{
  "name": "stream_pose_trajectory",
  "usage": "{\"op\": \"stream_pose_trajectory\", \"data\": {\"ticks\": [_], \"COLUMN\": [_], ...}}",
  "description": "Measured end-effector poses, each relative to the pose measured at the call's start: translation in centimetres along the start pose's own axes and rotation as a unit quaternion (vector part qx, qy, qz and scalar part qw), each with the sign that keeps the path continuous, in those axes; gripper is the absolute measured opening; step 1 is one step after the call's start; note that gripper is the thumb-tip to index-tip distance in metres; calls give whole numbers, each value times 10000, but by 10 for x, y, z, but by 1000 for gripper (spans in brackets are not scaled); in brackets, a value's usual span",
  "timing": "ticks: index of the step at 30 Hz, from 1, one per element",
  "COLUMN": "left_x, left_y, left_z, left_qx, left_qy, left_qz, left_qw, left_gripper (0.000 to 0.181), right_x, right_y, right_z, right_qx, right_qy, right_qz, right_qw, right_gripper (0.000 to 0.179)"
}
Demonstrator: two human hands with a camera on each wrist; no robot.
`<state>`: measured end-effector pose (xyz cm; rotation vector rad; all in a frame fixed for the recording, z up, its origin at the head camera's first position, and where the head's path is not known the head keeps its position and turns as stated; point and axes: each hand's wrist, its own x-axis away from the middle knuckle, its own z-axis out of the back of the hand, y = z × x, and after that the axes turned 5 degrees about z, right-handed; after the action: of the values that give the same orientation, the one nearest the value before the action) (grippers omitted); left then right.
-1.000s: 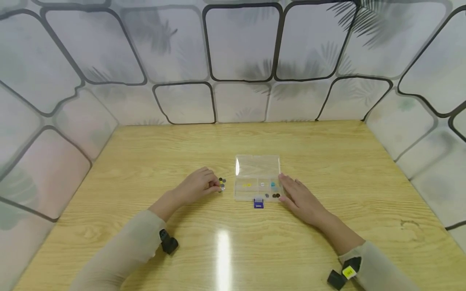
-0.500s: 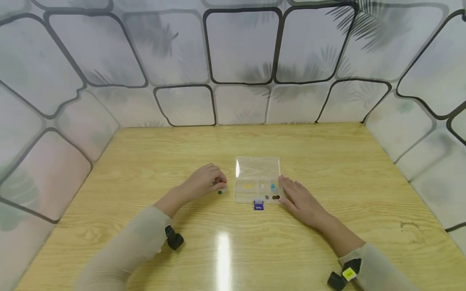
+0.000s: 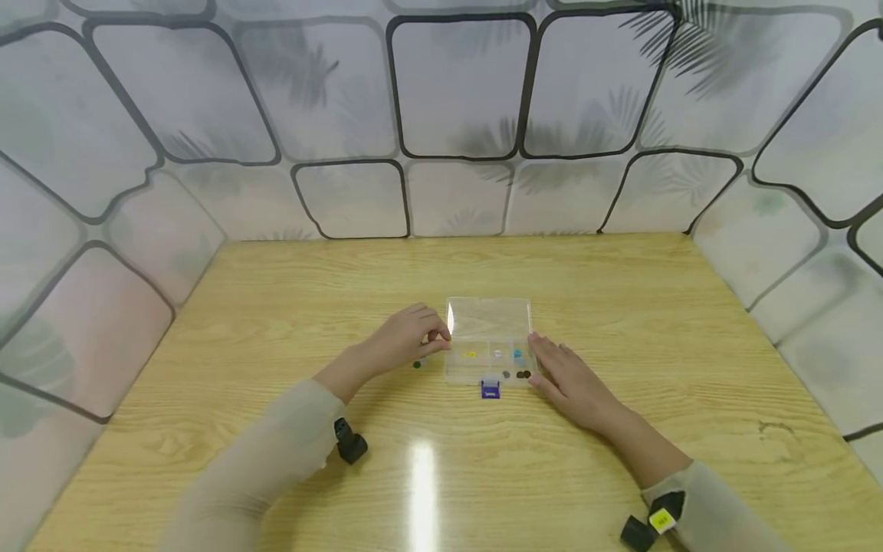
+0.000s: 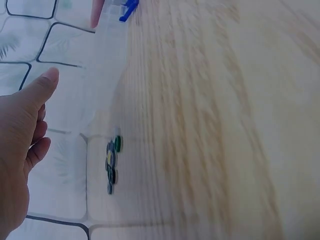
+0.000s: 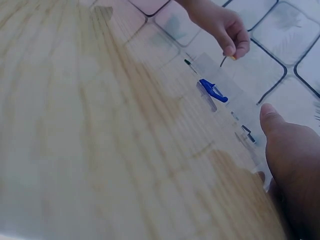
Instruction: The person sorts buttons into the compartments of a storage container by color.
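A clear compartment box point(image 3: 461, 372) lies on the table with its transparent lid point(image 3: 491, 317) raised at the back. Several small round button-like pieces sit in its compartments, among them yellow pieces point(image 3: 470, 354), blue pieces point(image 3: 517, 353) and dark pieces point(image 3: 523, 374). My left hand point(image 3: 407, 338) is at the box's left edge; thumb and fingers pinch a small yellow button-like piece point(image 5: 233, 58), mostly hidden. My right hand point(image 3: 578, 386) rests against the box's right side with fingers extended. Loose dark button-like pieces point(image 4: 111, 161) lie left of the box, partly hidden by my left hand in the head view.
A blue clasp point(image 3: 490, 390) sticks out at the box's front edge. The wooden table point(image 3: 331, 276) runs back to patterned wall panels point(image 3: 455, 195), which also stand at both sides. Each sleeve carries a black wrist camera, such as the left camera point(image 3: 351, 445).
My left hand has gone from the loose pieces rightward to the box's left edge, carrying a small yellow button-like piece. The right hand stays at the box's right side.
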<state>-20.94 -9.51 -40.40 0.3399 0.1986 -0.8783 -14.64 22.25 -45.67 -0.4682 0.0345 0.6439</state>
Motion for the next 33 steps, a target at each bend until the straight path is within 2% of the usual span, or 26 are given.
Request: {"op": "stream_pose_trajectory", "data": {"ticks": [8, 14, 22, 33], "left_x": [-17, -21, -23, -14], "left_y": [10, 12, 15, 6], "left_z": [-2, -5, -4, 1], "left_qx": [102, 149, 203, 271], "left_qy": [-233, -107, -316, -249], "left_qz": [152, 31, 187, 381], "left_qw": [9996, 9998, 9991, 9986], "left_gripper": [16, 14, 18, 19], "right_x": [0, -1, -1, 0], "right_y": [1, -1, -1, 0], "right_z": [1, 1, 3, 2], "right_qx": [-25, -26, -38, -32], "right_qy": [-27, -59, -57, -47], "right_qz": [-8, -17, -17, -7], "right_qw": [10000, 10000, 10000, 10000], "right_gripper": [63, 63, 62, 63]}}
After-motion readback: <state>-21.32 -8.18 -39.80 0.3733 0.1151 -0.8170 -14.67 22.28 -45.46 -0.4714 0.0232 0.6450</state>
